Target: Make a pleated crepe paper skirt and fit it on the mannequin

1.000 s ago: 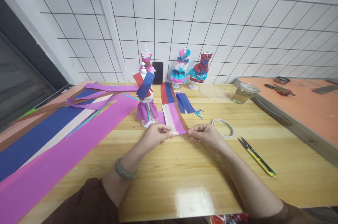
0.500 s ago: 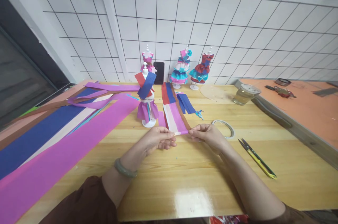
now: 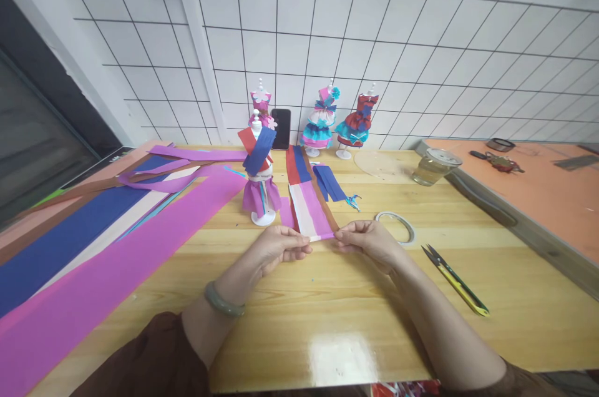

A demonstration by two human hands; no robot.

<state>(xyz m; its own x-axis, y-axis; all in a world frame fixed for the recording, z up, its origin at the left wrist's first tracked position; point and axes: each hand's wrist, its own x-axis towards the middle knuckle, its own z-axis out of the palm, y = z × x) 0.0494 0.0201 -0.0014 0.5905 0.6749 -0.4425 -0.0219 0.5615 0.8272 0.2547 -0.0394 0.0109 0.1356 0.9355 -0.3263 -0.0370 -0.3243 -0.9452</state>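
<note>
Two bare hands meet over the middle of a pale wooden worktop [image 3: 290, 322], the left hand [image 3: 271, 250] and right hand [image 3: 374, 244] pinching opposite corners of the near end of a piece of white and purple paper [image 3: 311, 210], thumb against forefinger on each side; the left hand's other fingers curl loosely beneath. From where I stand, the paper looks thin and soft, so a light grip and a gentle, even pull outward should hold that narrow end straight without tearing it. Both corners would best sit level, with any crease pressed along little by little, so that the white and purple bands stay side by side. The piece lies between the centre of the worktop and its far edge. Its long axis runs away from the person, the pinched end towards the near edge and the other end towards the far edge, leaning a little left as it goes. Red and blue paper [image 3: 298, 166] continues beyond it, and a brown strip [image 3: 326, 203] shows along its right side. A small dress form [image 3: 257, 175] stands upright just to the left; a ring of tape [image 3: 412, 231] lies beyond the right hand.
</note>
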